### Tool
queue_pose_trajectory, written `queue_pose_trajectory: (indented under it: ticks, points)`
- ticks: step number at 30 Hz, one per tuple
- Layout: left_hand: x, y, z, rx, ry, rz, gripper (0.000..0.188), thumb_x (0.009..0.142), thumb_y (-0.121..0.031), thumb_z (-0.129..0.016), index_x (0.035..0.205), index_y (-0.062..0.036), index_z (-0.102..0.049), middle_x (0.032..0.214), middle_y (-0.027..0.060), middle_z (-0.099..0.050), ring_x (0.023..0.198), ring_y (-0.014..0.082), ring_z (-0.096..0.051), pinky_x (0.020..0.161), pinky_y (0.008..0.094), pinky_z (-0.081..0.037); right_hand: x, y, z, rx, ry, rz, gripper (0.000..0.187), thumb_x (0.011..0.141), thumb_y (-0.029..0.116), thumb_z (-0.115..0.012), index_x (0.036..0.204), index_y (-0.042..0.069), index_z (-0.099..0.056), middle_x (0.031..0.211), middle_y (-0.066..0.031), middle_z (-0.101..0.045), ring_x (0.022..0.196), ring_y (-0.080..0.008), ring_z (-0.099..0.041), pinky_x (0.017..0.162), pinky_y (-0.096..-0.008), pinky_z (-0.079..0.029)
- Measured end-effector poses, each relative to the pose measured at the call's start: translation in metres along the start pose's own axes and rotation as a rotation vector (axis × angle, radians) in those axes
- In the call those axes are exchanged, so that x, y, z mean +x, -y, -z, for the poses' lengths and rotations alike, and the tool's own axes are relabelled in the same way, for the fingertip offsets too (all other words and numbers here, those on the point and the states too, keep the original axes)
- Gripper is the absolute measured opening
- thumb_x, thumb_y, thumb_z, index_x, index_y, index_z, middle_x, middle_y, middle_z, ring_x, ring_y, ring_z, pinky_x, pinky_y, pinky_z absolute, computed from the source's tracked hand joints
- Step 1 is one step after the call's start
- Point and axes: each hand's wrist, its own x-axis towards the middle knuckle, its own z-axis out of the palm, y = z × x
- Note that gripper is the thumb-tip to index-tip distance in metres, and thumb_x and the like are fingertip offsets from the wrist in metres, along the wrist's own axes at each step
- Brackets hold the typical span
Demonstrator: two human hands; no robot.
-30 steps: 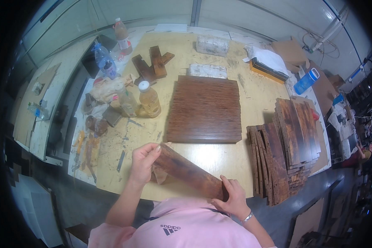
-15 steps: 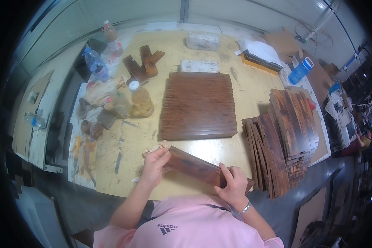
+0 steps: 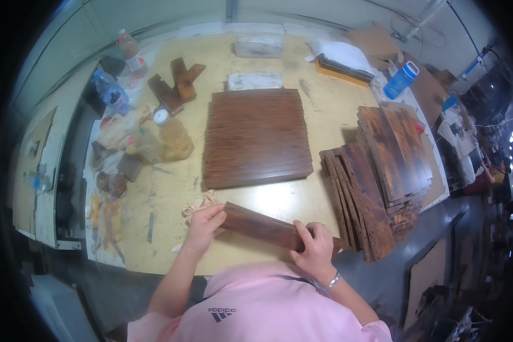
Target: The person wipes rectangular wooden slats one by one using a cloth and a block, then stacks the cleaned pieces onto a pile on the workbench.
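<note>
Head: grips (image 3: 315,245) apart on plank (image 3: 261,226)

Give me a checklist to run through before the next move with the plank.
1. Left hand gripping the dark plank at its left end: ok.
2. Right hand gripping it near the other end: ok.
3. Plank apart from the square stack beyond it: ok.
4. Plank's right end free of the piled boards: cannot tell.
5. Pale cloth clear of the left hand: not ok, it bunches right against it.
6. White cap on the amber bottle: ok.
</note>
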Motion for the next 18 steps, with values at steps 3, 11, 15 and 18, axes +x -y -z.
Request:
queue_pose_trajectory:
  ticks: [3, 11, 15, 18]
  points:
    - [0.002, 0.008, 0.015, 0.107, 0.002, -0.025, 0.026, 0.1, -0.006, -0.058, 0.122, 0.007, -0.065, 0.106, 0.0035, -0.07, 0.093, 0.0071, -0.061, 0.083, 0.0222, -0.048, 0.001, 0.005, 0.0, 0.045, 0.011, -0.04, 0.071, 0.053, 0.011, -0.08, 0.122, 0.011, -0.066, 0.1, -0.0118, -0.056, 0.092, -0.0304, -0.057, 0.078, -0.0419, -0.047]
    - [0.007, 0.007, 0.025, 0.676, -0.332, -0.268, 0.015, 0.094, -0.01, -0.065, 0.104, -0.0004, -0.072, 0.089, 0.0098, -0.071, 0.082, 0.0182, -0.067, 0.077, 0.0298, -0.052, 0.007, 0.005, 0.004, 0.434, 0.144, -0.293, 0.068, 0.065, 0.021, -0.086, 0.127, 0.005, -0.063, 0.103, -0.0112, -0.056, 0.094, -0.0272, -0.058, 0.081, -0.0393, -0.049]
    - [-0.007, 0.002, 0.012, 1.578, -0.244, -0.732, 0.028, 0.082, -0.003, -0.069, 0.11, -0.0001, -0.07, 0.109, 0.0172, -0.067, 0.099, 0.0345, -0.064, 0.09, 0.0364, -0.051, 0.015, -0.007, 0.003, 1.086, 0.215, -0.451, 0.06, 0.081, 0.023, -0.078, 0.132, 0.0, -0.057, 0.115, -0.0102, -0.06, 0.102, -0.0229, -0.061, 0.089, -0.0383, -0.05]
    - [-0.007, 0.045, 0.053, 1.493, -0.193, -0.573, 0.033, 0.079, 0.003, -0.067, 0.112, 0.0017, -0.068, 0.117, 0.0164, -0.063, 0.108, 0.032, -0.062, 0.094, 0.0368, -0.049, 0.037, 0.001, 0.004, 1.543, 0.295, -0.553, 0.057, 0.092, 0.03, -0.068, 0.136, -0.002, -0.052, 0.124, -0.0141, -0.062, 0.108, -0.024, -0.063, 0.096, -0.0382, -0.051]
